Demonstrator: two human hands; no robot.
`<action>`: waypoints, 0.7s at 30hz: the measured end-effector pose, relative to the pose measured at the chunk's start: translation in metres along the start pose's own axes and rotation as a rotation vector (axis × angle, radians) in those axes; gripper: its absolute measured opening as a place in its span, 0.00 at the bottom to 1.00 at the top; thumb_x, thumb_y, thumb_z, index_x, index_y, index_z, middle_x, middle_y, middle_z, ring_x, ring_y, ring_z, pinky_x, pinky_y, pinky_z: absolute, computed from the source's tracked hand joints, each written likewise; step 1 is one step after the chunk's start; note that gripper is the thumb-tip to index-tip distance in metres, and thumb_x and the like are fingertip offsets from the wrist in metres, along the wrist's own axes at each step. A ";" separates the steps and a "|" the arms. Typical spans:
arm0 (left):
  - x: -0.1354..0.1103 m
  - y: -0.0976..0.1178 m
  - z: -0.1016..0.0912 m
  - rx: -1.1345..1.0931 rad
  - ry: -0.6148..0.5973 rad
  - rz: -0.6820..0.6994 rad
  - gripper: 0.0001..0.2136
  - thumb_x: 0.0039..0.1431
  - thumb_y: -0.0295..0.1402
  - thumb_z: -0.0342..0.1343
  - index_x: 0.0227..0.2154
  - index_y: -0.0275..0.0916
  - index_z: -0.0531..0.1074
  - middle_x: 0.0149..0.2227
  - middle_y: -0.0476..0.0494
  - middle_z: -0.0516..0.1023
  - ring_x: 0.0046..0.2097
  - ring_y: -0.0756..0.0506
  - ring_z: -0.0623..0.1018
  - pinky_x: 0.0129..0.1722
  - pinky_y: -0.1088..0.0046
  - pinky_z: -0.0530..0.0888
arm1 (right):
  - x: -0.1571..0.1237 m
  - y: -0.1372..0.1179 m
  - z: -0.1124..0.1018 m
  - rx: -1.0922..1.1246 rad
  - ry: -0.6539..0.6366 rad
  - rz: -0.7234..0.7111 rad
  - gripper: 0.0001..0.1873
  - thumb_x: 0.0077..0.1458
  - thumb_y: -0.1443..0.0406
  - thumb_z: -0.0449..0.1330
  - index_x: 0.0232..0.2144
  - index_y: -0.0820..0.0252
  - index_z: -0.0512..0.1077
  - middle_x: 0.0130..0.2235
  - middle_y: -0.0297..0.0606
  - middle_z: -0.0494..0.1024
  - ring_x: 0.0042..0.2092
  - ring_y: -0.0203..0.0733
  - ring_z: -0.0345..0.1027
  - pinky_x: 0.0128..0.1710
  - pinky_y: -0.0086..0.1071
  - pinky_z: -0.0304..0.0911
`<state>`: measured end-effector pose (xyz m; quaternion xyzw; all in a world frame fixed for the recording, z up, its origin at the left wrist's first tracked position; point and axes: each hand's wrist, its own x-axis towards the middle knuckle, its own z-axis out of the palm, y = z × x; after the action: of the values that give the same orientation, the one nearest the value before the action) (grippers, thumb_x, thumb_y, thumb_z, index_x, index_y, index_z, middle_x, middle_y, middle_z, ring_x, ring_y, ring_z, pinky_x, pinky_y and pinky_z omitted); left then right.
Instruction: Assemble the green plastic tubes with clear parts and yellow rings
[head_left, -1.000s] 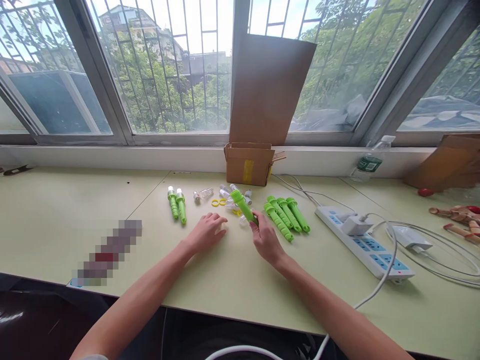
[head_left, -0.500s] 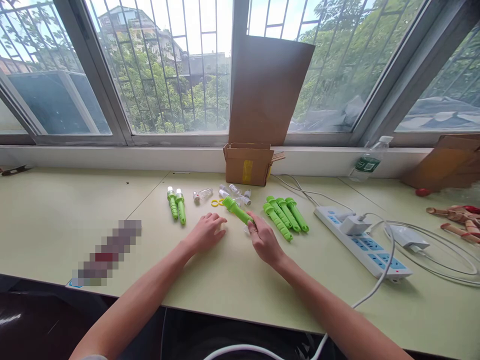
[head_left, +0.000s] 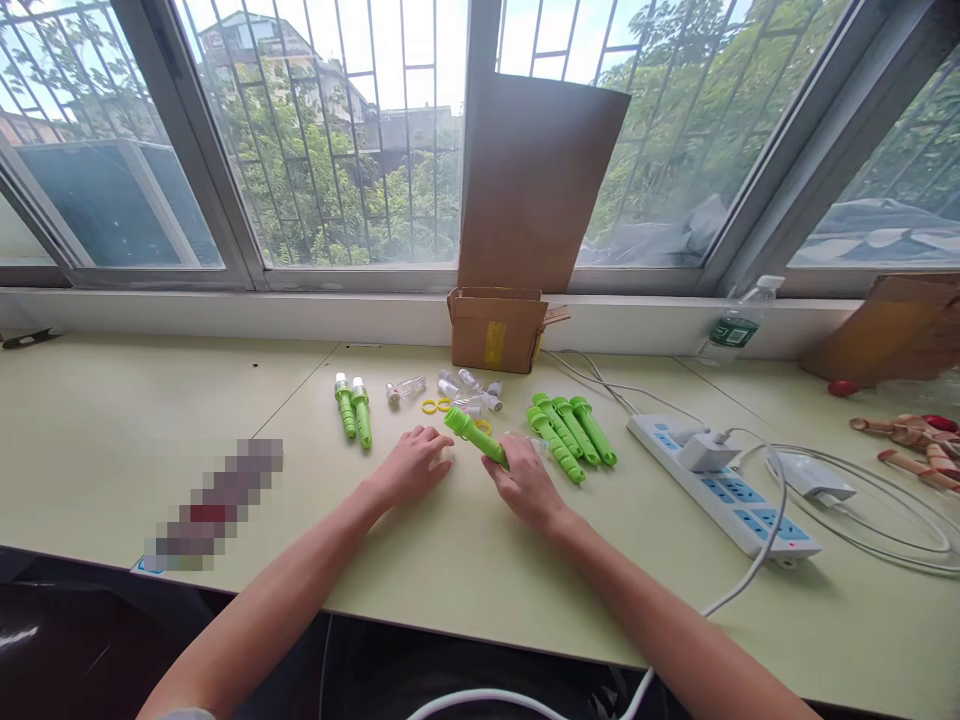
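My right hand (head_left: pixel 525 484) grips a green ribbed plastic tube (head_left: pixel 474 435) by its lower end, tilted up and to the left over the table. My left hand (head_left: pixel 414 462) rests on the pale green table (head_left: pixel 465 560) just left of it, fingers curled under; what they hold, if anything, is hidden. Three more green tubes (head_left: pixel 574 435) lie side by side to the right of my right hand. Two green tubes with clear caps (head_left: pixel 354 409) lie to the left. Small clear vials (head_left: pixel 469 388) and yellow rings (head_left: pixel 435 405) are scattered behind my hands.
A small open cardboard box (head_left: pixel 497 328) stands against the windowsill, with a cardboard sheet (head_left: pixel 536 180) leaning on the window. A white power strip (head_left: pixel 724 487) with a plugged charger and cables lies at right. A water bottle (head_left: pixel 735 325) and wooden jointed figures (head_left: pixel 911 440) sit far right.
My right hand has tilted the green tube leftward and lowered it, and the hand has moved slightly down toward the table. My left hand has stayed in place.
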<state>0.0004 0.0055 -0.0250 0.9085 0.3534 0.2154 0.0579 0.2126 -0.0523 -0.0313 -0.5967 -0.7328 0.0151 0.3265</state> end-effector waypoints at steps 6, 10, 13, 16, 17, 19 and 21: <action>-0.001 -0.001 0.000 0.006 -0.012 -0.001 0.13 0.59 0.36 0.51 0.46 0.45 0.68 0.42 0.44 0.70 0.46 0.43 0.69 0.46 0.63 0.68 | 0.001 0.004 0.002 0.014 -0.007 -0.007 0.09 0.57 0.60 0.51 0.27 0.56 0.61 0.32 0.40 0.70 0.37 0.46 0.61 0.37 0.39 0.59; -0.001 -0.002 0.000 0.014 -0.015 0.003 0.13 0.60 0.34 0.49 0.47 0.45 0.67 0.43 0.43 0.70 0.46 0.43 0.69 0.47 0.63 0.68 | 0.001 0.006 0.004 0.017 0.014 0.007 0.09 0.57 0.60 0.51 0.27 0.57 0.61 0.32 0.39 0.69 0.36 0.46 0.61 0.37 0.40 0.59; 0.001 -0.003 0.001 0.027 -0.024 -0.006 0.14 0.60 0.30 0.48 0.48 0.44 0.67 0.43 0.42 0.71 0.46 0.42 0.70 0.45 0.63 0.69 | 0.001 0.007 0.004 0.038 0.035 0.007 0.08 0.57 0.60 0.51 0.28 0.57 0.62 0.32 0.39 0.69 0.37 0.46 0.61 0.37 0.40 0.59; 0.003 -0.004 0.002 0.031 -0.015 -0.028 0.15 0.59 0.26 0.46 0.48 0.42 0.67 0.42 0.42 0.73 0.45 0.43 0.71 0.44 0.64 0.69 | 0.001 0.006 0.003 0.058 0.053 0.008 0.07 0.56 0.61 0.51 0.30 0.57 0.63 0.32 0.39 0.69 0.37 0.47 0.61 0.37 0.40 0.60; 0.004 -0.004 0.002 0.028 -0.005 -0.030 0.15 0.59 0.25 0.45 0.48 0.42 0.67 0.41 0.42 0.73 0.45 0.43 0.71 0.44 0.64 0.69 | 0.001 0.006 0.003 0.059 0.054 0.008 0.06 0.56 0.61 0.51 0.30 0.57 0.63 0.32 0.39 0.69 0.37 0.47 0.61 0.37 0.40 0.60; 0.005 -0.004 0.002 0.015 0.018 -0.029 0.15 0.59 0.24 0.44 0.47 0.41 0.68 0.40 0.42 0.74 0.44 0.43 0.72 0.44 0.65 0.70 | 0.001 0.006 0.002 0.050 0.048 0.003 0.06 0.55 0.62 0.52 0.28 0.56 0.62 0.31 0.39 0.69 0.37 0.47 0.62 0.37 0.40 0.60; 0.006 -0.005 0.003 0.003 0.040 -0.040 0.13 0.59 0.24 0.44 0.43 0.40 0.69 0.38 0.42 0.75 0.42 0.43 0.73 0.42 0.65 0.70 | 0.001 0.006 0.002 0.036 0.034 -0.003 0.06 0.54 0.62 0.52 0.26 0.56 0.62 0.31 0.39 0.69 0.37 0.47 0.62 0.37 0.40 0.60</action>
<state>0.0021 0.0135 -0.0265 0.8968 0.3730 0.2317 0.0537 0.2164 -0.0485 -0.0351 -0.5899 -0.7277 0.0177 0.3495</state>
